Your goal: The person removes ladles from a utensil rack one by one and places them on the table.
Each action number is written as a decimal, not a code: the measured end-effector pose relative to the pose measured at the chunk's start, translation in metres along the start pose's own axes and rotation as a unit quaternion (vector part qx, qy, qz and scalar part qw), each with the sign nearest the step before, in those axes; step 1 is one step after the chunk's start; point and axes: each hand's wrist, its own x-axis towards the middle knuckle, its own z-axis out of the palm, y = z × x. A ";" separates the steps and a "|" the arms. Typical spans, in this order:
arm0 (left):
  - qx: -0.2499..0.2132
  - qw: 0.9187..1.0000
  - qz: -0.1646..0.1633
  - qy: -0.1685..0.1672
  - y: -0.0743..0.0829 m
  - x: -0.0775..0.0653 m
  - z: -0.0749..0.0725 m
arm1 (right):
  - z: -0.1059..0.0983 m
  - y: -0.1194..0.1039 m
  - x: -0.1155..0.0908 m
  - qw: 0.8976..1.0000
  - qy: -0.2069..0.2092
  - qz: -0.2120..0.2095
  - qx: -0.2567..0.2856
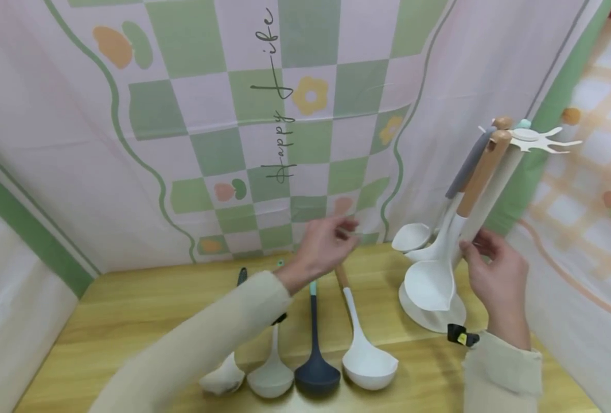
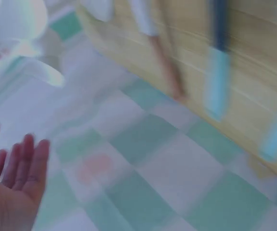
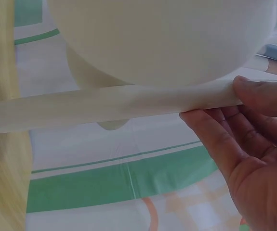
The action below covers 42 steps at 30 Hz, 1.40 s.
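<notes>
A white utensil stand's pole point(image 1: 501, 180) rises at the right, gripped low by my right hand point(image 1: 498, 275). In the right wrist view thumb and fingers pinch that pole point(image 3: 104, 106). Several ladles hang from it: a white ladle with a wooden handle point(image 1: 481, 172) faces me, and a grey handle point(image 1: 467, 166) shows beside it. My left hand point(image 1: 328, 244) is in the air near the table's back edge, fingers loosely bent and holding nothing. Below it lie a white ladle point(image 1: 369, 364) with a wooden handle and a dark blue ladle point(image 1: 316, 374) with a mint handle.
Further left on the wooden table point(image 1: 145, 321) lie a pale grey ladle point(image 1: 270, 378) and another light ladle point(image 1: 225, 377), both partly behind my left sleeve point(image 1: 202, 338). The stand's hooks point(image 1: 548, 140) spread at its top. A checked curtain point(image 1: 253, 143) hangs behind the table.
</notes>
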 end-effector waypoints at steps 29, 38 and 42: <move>-0.091 0.987 0.081 0.104 0.126 0.064 0.078 | 0.004 -0.003 0.000 0.998 0.046 -0.034 0.008; -0.071 0.990 0.075 0.099 0.127 0.064 0.075 | 0.002 -0.003 0.000 0.999 0.036 -0.026 0.003; -0.069 0.990 0.074 0.100 0.128 0.063 0.073 | 0.003 -0.002 0.000 0.999 0.033 -0.024 0.002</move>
